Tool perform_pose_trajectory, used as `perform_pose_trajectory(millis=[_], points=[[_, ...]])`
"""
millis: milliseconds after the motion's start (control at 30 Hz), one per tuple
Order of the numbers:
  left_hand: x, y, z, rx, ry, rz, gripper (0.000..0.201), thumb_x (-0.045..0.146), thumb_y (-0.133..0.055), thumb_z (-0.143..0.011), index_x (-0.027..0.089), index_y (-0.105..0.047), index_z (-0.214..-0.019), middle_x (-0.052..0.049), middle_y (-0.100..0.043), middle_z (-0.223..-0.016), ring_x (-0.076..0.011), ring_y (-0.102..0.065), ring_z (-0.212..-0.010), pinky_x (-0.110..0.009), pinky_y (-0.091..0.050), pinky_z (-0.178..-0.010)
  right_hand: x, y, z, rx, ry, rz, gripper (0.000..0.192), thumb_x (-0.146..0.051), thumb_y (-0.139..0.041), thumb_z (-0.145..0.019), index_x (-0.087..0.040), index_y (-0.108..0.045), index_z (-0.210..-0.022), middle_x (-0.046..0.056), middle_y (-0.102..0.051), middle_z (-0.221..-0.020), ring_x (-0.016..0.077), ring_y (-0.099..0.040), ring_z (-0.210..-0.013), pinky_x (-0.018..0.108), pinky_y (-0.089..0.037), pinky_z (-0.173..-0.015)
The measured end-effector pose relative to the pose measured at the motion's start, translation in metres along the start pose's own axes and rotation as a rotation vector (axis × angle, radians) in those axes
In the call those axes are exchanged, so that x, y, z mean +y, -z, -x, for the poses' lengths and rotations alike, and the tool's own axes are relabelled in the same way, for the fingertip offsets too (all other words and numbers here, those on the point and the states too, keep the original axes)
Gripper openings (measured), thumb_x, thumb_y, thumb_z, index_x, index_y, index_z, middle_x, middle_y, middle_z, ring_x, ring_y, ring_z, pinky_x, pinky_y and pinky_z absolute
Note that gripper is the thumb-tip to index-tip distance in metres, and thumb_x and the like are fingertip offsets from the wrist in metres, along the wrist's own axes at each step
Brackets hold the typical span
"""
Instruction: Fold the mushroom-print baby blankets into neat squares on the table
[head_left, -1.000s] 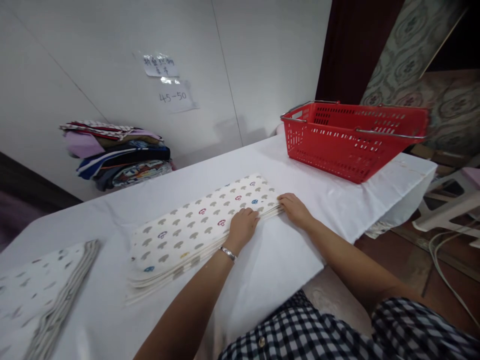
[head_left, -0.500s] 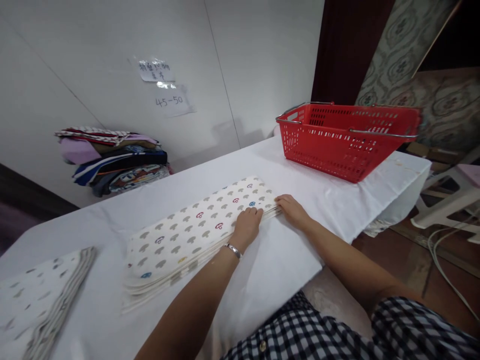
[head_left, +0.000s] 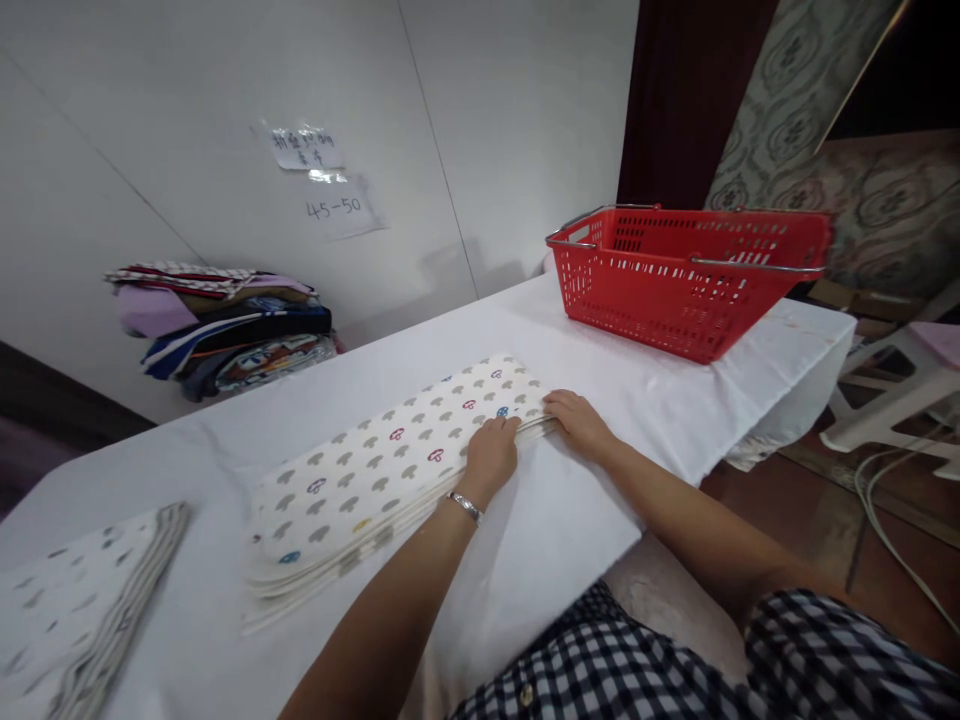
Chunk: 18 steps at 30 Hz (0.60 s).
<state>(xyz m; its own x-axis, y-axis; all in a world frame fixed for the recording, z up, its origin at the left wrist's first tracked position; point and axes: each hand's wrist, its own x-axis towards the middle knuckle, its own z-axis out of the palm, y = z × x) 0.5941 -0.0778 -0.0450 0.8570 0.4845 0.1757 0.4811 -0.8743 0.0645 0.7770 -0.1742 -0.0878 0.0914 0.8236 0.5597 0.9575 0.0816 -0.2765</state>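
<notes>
A long stack of folded white cloth [head_left: 375, 460], printed with grey, red, blue and yellow mushroom-like shapes, lies flat and slanting across the table. My left hand [head_left: 492, 452], with a silver bracelet at the wrist, is closed over its near long edge, towards the right end. At the right corner of the stack, my right hand [head_left: 577, 422] pinches the edge of the layers, its thumb partly hidden. The layers show as thin lines along the near side and spread a little at the left end.
The table has a white tablecloth [head_left: 559, 520]. A red plastic basket [head_left: 652, 300] with metal handles stands at the back right. Another folded printed cloth stack [head_left: 82, 600] lies at the front left. Piled clothes [head_left: 232, 325] sit by the wall, beneath paper signs [head_left: 341, 205].
Both hands stay at nearly the same places on the cloth's edge. The whole view has shifted slightly; the cloth looks unchanged.
</notes>
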Motion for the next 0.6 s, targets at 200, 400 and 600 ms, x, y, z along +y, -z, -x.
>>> perform_pose_trajectory(millis=[200, 400, 600], points=[[-0.0008, -0.0044, 0.0024, 0.009, -0.061, -0.023, 0.033, 0.007, -0.04, -0.083, 0.02, -0.056, -0.109, -0.007, -0.061, -0.1, -0.0218, -0.053, -0.093, -0.033, -0.042, -0.075, 0.0006, 0.0022, -0.0001, 0.011, -0.065, 0.057, 0.023, -0.008, -0.046, -0.085, -0.02, -0.06, -0.099, 0.007, -0.06, -0.117, 0.0247, -0.046, -0.115, 0.039, -0.042, -0.085], [-0.0009, -0.0056, 0.0036, 0.049, -0.084, -0.05, 0.03, 0.008, -0.038, -0.085, 0.02, -0.056, -0.105, -0.008, -0.059, -0.105, -0.0218, -0.053, -0.093, -0.033, -0.042, -0.073, 0.0011, 0.0018, 0.0007, -0.01, -0.097, 0.09, 0.027, -0.005, -0.046, -0.083, -0.019, -0.062, -0.098, 0.008, -0.061, -0.117, 0.025, -0.046, -0.115, 0.04, -0.042, -0.085], [-0.0016, -0.0075, 0.0039, 0.036, -0.126, -0.015, 0.024, 0.008, -0.041, -0.085, 0.019, -0.057, -0.099, -0.007, -0.059, -0.095, -0.0208, -0.054, -0.09, -0.034, -0.043, -0.077, 0.0035, 0.001, 0.002, -0.023, -0.082, 0.066, 0.031, -0.001, -0.048, -0.079, -0.02, -0.062, -0.099, 0.008, -0.06, -0.117, 0.0243, -0.045, -0.115, 0.038, -0.042, -0.085]])
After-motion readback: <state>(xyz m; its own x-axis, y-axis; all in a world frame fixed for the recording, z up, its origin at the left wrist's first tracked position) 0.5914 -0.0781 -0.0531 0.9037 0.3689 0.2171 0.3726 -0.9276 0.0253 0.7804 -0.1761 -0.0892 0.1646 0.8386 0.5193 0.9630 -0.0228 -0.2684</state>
